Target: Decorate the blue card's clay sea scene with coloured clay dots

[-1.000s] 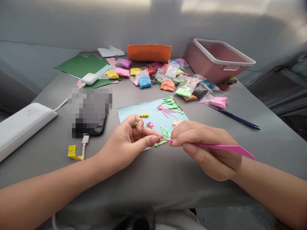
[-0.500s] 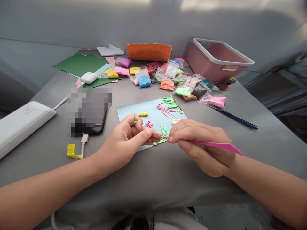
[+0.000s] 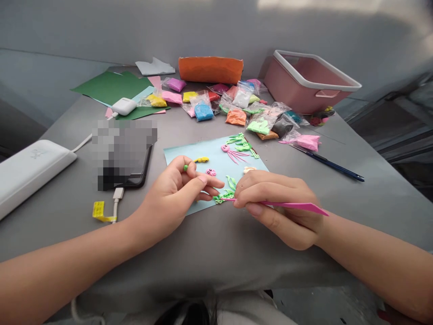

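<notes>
The right hand [image 3: 284, 190] pinches a pink tool [image 3: 302, 206] near its thin tip, probably for fine control, that tip just beside the left fingertips. The left hand [image 3: 174, 187] tucks green clay [image 3: 186, 167] under a curled finger, seemingly freeing its others, loosely parted; both hands hide part of the blue sheet [image 3: 209, 149] beneath, and anything on the tip is too small to tell

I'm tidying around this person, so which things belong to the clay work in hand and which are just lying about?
Part of the work:
pink tool, in the right hand
green clay, in the left hand
light-blue sheet with clay figures
bagged clay, likely as supplies

Apparently just lying about:
phone
white power bank
white case
dark blue pen-like tool
pink basket
</notes>
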### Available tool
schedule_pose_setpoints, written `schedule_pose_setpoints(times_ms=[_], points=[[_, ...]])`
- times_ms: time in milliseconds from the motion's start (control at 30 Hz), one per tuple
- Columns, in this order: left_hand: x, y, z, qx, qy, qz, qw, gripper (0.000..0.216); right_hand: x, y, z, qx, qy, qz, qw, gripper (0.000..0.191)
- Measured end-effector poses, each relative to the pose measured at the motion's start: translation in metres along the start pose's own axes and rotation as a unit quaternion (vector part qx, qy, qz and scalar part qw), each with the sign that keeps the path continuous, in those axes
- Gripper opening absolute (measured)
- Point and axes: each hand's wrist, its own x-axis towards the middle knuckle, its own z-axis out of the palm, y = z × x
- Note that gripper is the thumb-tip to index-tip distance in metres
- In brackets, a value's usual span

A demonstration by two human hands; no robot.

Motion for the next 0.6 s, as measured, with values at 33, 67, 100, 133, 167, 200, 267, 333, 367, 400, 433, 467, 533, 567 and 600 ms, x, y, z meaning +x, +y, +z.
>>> schedule_pose_setpoints(times_ms=[33, 67, 100, 133, 167, 200, 267, 333, 367, 400, 433, 467, 533, 567, 600], points=[[0.0, 0.001, 0.0, 0.003, 0.007, 0.002, 1.0, 0.026, 0.0, 0.002, 0.001, -0.001, -0.013, 0.004, 1.0, 0.02], [0.001, 0.001, 0.0, 0.003, 0.014, 0.005, 1.0, 0.026, 0.001, 0.004, 0.002, -0.003, -0.026, 0.008, 1.0, 0.019], [0.001, 0.001, 0.0, 0.002, 0.019, 0.007, 1.0, 0.026, 0.001, 0.006, 0.003, -0.006, -0.039, 0.009, 0.999, 0.018], [0.001, 0.001, -0.001, 0.001, 0.022, 0.011, 1.0, 0.025, 0.001, 0.008, 0.004, -0.008, -0.049, 0.009, 0.999, 0.017], [0.001, 0.001, -0.001, -0.001, 0.025, 0.015, 1.0, 0.025, 0.001, 0.01, 0.005, -0.009, -0.056, 0.009, 0.998, 0.017], [0.001, 0.0, -0.002, -0.001, 0.025, 0.016, 1.0, 0.025, 0.001, 0.011, 0.006, -0.01, -0.06, 0.008, 0.998, 0.017], [0.001, -0.001, -0.002, 0.002, 0.023, 0.017, 1.0, 0.026, 0.001, 0.013, 0.007, -0.016, -0.063, 0.01, 0.998, 0.016], [0.001, -0.003, -0.003, 0.009, 0.021, 0.014, 1.0, 0.026, 0.0, 0.013, 0.007, -0.026, -0.06, 0.012, 0.998, 0.016], [0.001, -0.003, -0.003, 0.012, 0.019, 0.012, 1.0, 0.026, 0.0, 0.013, 0.007, -0.029, -0.058, 0.013, 0.998, 0.016], [0.002, -0.004, -0.004, 0.014, 0.017, 0.012, 1.0, 0.026, 0.0, 0.012, 0.007, -0.032, -0.058, 0.013, 0.998, 0.016], [0.002, -0.004, -0.004, 0.014, 0.015, 0.011, 1.0, 0.026, 0.0, 0.012, 0.007, -0.033, -0.058, 0.013, 0.998, 0.016], [0.002, -0.004, -0.004, 0.014, 0.012, 0.013, 1.0, 0.026, 0.001, 0.012, 0.006, -0.033, -0.058, 0.013, 0.998, 0.016], [0.003, -0.005, -0.004, 0.011, 0.009, 0.016, 1.0, 0.026, 0.001, 0.013, 0.006, -0.032, -0.062, 0.012, 0.997, 0.016], [0.003, -0.005, -0.004, 0.01, 0.009, 0.017, 1.0, 0.026, 0.001, 0.013, 0.006, -0.032, -0.063, 0.011, 0.997, 0.016], [0.004, -0.006, -0.004, 0.01, 0.009, 0.017, 1.0, 0.025, 0.001, 0.013, 0.006, -0.031, -0.063, 0.01, 0.997, 0.016]])
